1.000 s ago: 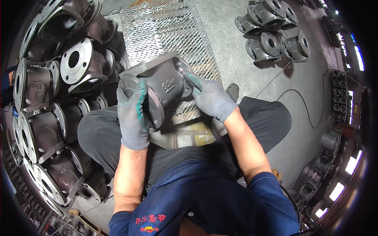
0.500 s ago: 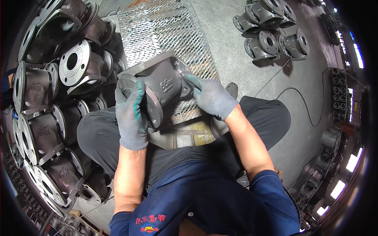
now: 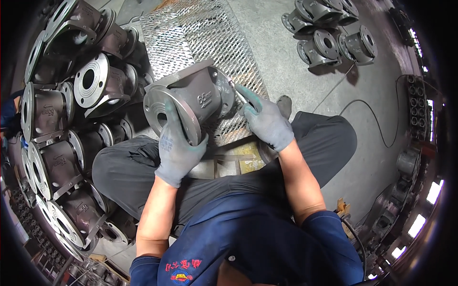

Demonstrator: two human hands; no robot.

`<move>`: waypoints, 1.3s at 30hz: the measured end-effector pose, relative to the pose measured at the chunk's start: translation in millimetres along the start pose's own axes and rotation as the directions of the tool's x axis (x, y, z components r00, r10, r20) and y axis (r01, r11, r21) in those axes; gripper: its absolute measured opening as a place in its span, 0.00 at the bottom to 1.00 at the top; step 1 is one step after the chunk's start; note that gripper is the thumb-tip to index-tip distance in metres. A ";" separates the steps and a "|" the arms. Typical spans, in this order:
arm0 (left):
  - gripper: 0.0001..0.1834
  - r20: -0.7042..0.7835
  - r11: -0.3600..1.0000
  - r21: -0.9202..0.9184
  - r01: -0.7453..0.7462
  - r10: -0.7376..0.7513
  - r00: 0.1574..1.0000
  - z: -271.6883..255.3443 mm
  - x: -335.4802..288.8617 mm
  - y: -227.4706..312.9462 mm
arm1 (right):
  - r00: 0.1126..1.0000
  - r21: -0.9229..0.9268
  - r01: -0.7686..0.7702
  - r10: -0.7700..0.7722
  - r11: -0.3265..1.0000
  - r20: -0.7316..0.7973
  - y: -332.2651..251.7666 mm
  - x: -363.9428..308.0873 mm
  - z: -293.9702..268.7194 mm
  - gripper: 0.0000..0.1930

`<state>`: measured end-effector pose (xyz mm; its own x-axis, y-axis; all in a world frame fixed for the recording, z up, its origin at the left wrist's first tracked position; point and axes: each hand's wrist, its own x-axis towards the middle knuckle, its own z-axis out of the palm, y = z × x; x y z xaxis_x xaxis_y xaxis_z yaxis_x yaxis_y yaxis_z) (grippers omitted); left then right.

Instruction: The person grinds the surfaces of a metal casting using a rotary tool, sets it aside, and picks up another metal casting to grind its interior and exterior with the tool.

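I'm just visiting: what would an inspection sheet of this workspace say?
Surface: concrete floor, expanded-metal sheet on it.
Job's things: tilted flanged casting; slim pen-like tool.
Left gloved fingers: against the casting's near flange.
Right gloved fingers: around the tool, by the far flange.
Clutter: stacked castings at left; smaller casting group at upper right.
Cables: thin black cable at right.
Surroundings: bright panels at right, too blurred to identify.

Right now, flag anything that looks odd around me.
The held casting shows no obvious damage. The mesh sheet bears brownish, rust-like patches on an otherwise silvery surface, and a dark cable curves loosely across the floor, a possible snag.
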<state>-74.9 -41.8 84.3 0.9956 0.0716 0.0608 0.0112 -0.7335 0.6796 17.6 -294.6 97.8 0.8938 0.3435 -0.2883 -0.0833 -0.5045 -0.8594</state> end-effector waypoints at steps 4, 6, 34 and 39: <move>0.71 0.035 0.954 -0.200 0.225 -0.223 0.974 -7.1 12.9 19.9 | 0.998 0.071 -0.064 0.065 0.995 -0.015 6.7 -16.9 -1.1 0.31; 0.65 -0.221 1.000 0.005 -0.016 0.017 0.975 -5.0 18.6 5.5 | 0.999 0.031 0.041 -0.040 0.999 -0.021 12.1 -22.2 4.9 0.32; 0.55 -0.318 0.995 -0.047 0.084 -0.094 0.943 -0.3 -8.2 -28.3 | 0.992 -0.235 -0.008 0.038 0.972 0.120 -15.4 24.9 31.0 0.25; 0.58 -0.292 0.953 -0.220 0.211 -0.270 0.917 -7.7 -3.4 -7.9 | 0.993 -0.228 -0.039 0.062 0.973 0.096 7.0 5.1 46.0 0.33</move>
<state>-79.1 -31.1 84.4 0.8830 0.4614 0.0858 0.2000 -0.5352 0.8207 1.2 -259.9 70.9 0.8402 0.3862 -0.3807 -0.0153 -0.6849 -0.7285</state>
